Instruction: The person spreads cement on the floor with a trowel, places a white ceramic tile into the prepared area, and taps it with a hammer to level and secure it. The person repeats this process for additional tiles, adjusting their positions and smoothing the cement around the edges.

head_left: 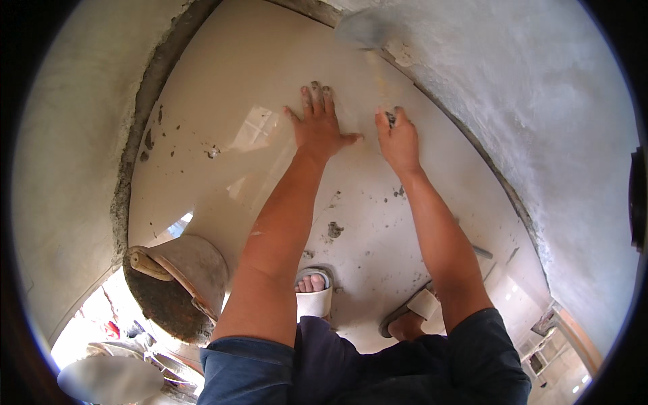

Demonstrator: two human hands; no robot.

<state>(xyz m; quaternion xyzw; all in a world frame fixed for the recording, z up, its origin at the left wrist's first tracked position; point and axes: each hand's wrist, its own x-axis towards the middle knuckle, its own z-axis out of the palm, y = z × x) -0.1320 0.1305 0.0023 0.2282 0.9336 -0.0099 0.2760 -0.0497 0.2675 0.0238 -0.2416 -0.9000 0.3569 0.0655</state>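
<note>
Where the glossy floor meets the grey right-hand wall, I'd worry that the blurred mallet, near that wall, could crack the floor if swung too hard. Nearer the wall, the right hand curls round the mallet's handle; farther off, the left hand spreads flat, empty, where a stray blow could bruise it.

Passes freely over the pale floor ahead of and left of the left hand, as far as the left wall. Narrows to a small gap between that and the right hand. Is blocked beyond the latter by a blurred grey-headed tool and, farther right, by the right wall. Runs into a bucket at lower left. Lies open nearer in, over scattered crumbs, down to the sandals.
</note>
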